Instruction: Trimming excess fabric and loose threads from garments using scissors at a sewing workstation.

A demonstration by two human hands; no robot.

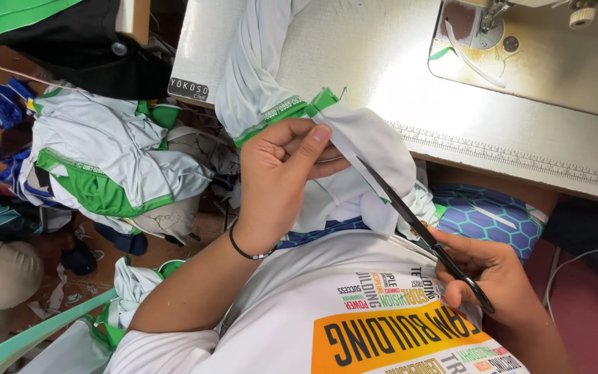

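Left hand (275, 166) pinches white garment fold (372, 149), right hand (486, 273) closed around black scissors (410, 221), blades slightly parted at fabric edge; keep fold taut, snip small.

Beyond the hands spreads a pale, speckled tabletop (396, 62), brightly lit so that its middle glares almost white. A printed ruler strip (520, 156) runs along its near edge, above and to the right of the hands. At the far right corner sits the base of a sewing machine (493, 24) with its metal plate. Left of the hands, a heap of white-and-green garments (105, 159) lies piled, with dark cloth (77, 41) above it. Lower left, the brownish floor (57, 277) shows, littered with fabric scraps. Right of the hands, a white cord (576, 260) trails over a reddish surface (590, 318).
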